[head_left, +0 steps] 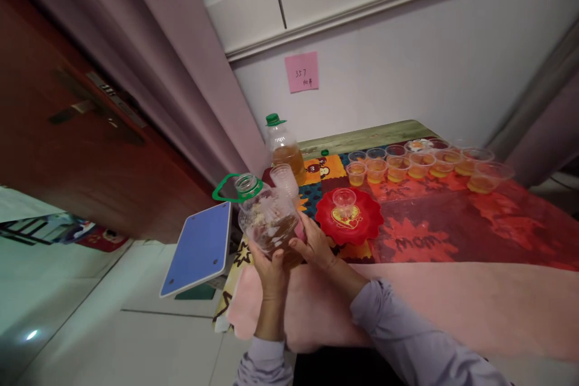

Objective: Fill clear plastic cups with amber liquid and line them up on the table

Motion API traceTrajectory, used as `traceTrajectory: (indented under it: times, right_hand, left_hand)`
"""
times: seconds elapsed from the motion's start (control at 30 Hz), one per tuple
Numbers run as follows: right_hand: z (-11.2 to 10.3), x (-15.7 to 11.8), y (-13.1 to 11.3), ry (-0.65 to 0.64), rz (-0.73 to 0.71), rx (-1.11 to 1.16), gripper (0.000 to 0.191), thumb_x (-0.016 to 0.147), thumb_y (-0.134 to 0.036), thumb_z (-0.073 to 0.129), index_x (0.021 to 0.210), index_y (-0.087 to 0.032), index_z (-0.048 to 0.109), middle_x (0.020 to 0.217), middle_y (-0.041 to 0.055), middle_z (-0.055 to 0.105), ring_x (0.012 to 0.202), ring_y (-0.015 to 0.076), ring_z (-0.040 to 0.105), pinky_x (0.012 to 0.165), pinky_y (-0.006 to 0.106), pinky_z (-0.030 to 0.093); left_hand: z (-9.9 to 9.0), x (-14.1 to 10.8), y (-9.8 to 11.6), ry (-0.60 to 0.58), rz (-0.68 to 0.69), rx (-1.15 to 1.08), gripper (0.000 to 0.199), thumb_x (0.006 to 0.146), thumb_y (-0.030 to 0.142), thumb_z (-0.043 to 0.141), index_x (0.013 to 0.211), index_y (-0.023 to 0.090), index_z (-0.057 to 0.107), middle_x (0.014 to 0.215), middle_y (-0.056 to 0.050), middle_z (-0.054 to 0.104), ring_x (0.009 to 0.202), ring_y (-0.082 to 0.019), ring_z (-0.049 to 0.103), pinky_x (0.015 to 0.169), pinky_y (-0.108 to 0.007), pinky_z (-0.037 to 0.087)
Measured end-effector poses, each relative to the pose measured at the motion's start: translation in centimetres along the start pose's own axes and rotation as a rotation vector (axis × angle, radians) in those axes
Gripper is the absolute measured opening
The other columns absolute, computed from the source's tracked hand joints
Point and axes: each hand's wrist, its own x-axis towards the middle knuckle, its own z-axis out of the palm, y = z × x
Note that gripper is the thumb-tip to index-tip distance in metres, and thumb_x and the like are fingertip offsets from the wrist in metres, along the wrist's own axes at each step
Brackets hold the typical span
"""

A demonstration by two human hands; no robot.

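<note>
My left hand point(268, 265) and my right hand point(314, 244) are wrapped round the lower part of a big clear bottle point(271, 223) with brown liquid in it, one on each side. The bottle leans over the table's left end, its mouth uncapped, with a green handle ring at its neck. Right behind it stands a stack of clear plastic cups point(284, 181). To the right, an apparently empty clear cup point(344, 200) rests on a red scalloped plate point(373, 217).
A second bottle point(289, 160) with a green cap stands behind. Two rows of cups point(398, 169) with amber liquid line the back right. A green cap point(324, 152) lies near the wall. A blue board point(199, 247) sits at the left.
</note>
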Motion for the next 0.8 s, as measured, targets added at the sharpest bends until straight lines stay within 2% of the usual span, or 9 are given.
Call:
traceTrajectory:
  times: [0.13,0.23,0.3,0.37,0.43,0.5,0.63,0.8]
  right_hand:
    - [-0.5,0.1,-1.0,-0.001,0.020,0.002,0.091,0.095,-0.078,0.060,0.163,-0.019,0.047,0.157,0.0218,0.062,0.144,0.0410,0.058,0.123,0.058,0.043]
    - [-0.7,0.2,-1.9,0.002,0.062,0.101,0.082,0.094,-0.071,0.066,0.157,-0.021,0.052,0.148,0.0191,0.068,0.134,0.0396,0.065,0.116,0.056,0.049]
    - [-0.7,0.2,-2.4,0.010,0.081,0.228,0.075,0.094,-0.065,0.069,0.153,-0.022,0.054,0.142,0.0157,0.072,0.127,0.0361,0.068,0.112,0.053,0.052]
    - [-0.4,0.0,-2.8,0.017,0.116,0.368,0.069,0.092,-0.060,0.072,0.148,-0.023,0.057,0.137,0.0121,0.075,0.123,0.0327,0.070,0.111,0.049,0.053]
    - [0.2,-0.4,-3.3,0.017,0.180,0.489,0.063,0.087,-0.055,0.079,0.139,-0.023,0.063,0.128,0.0093,0.077,0.120,0.0313,0.071,0.112,0.048,0.054]
    - [0.8,-0.7,-3.7,-0.004,0.245,0.610,0.059,0.081,-0.051,0.085,0.130,-0.024,0.068,0.124,0.0076,0.078,0.119,0.0311,0.072,0.114,0.049,0.053]
    - [1.8,-1.1,-4.1,-0.049,0.310,0.836,0.065,0.077,-0.047,0.090,0.134,-0.025,0.068,0.134,0.0081,0.077,0.127,0.0311,0.071,0.118,0.051,0.052]
    - [2.4,-1.6,-3.4,-0.109,0.337,0.751,0.062,0.077,-0.053,0.093,0.127,-0.024,0.073,0.131,0.0101,0.078,0.127,0.0319,0.071,0.119,0.054,0.052]
  left_hand:
    - [0.0,1.2,1.2,0.025,-0.065,0.089,0.104,0.069,0.090,0.076,0.144,0.020,0.058,0.130,-0.015,0.072,0.115,-0.031,0.075,0.100,-0.043,0.061]
    - [-0.3,2.5,2.5,0.028,-0.040,0.217,0.107,0.064,0.091,0.078,0.142,0.020,0.061,0.125,-0.015,0.075,0.112,-0.033,0.076,0.099,-0.046,0.062]
    - [-0.8,3.6,3.7,-0.023,0.002,0.331,0.107,0.064,0.086,0.083,0.146,0.021,0.061,0.133,-0.015,0.075,0.120,-0.035,0.074,0.105,-0.049,0.060]
    - [-1.2,4.8,5.0,-0.134,0.046,0.438,0.111,0.062,0.081,0.088,0.150,0.020,0.060,0.145,-0.018,0.071,0.133,-0.038,0.069,0.115,-0.052,0.055]
    - [-1.5,5.8,6.4,-0.225,0.111,0.567,0.116,0.058,0.081,0.090,0.152,0.020,0.061,0.150,-0.019,0.068,0.138,-0.041,0.066,0.120,-0.057,0.051]
    - [-1.7,6.3,7.6,-0.258,0.177,0.698,0.118,0.058,0.085,0.088,0.153,0.020,0.062,0.145,-0.020,0.071,0.132,-0.043,0.068,0.116,-0.059,0.053]
    - [-1.8,6.4,9.0,-0.299,0.230,0.861,0.121,0.061,0.092,0.080,0.154,0.018,0.062,0.133,-0.020,0.076,0.120,-0.041,0.073,0.105,-0.056,0.059]
    - [-2.0,6.7,9.6,-0.398,0.218,0.973,0.122,0.061,0.094,0.078,0.155,0.019,0.060,0.127,-0.019,0.076,0.114,-0.040,0.073,0.100,-0.055,0.059]
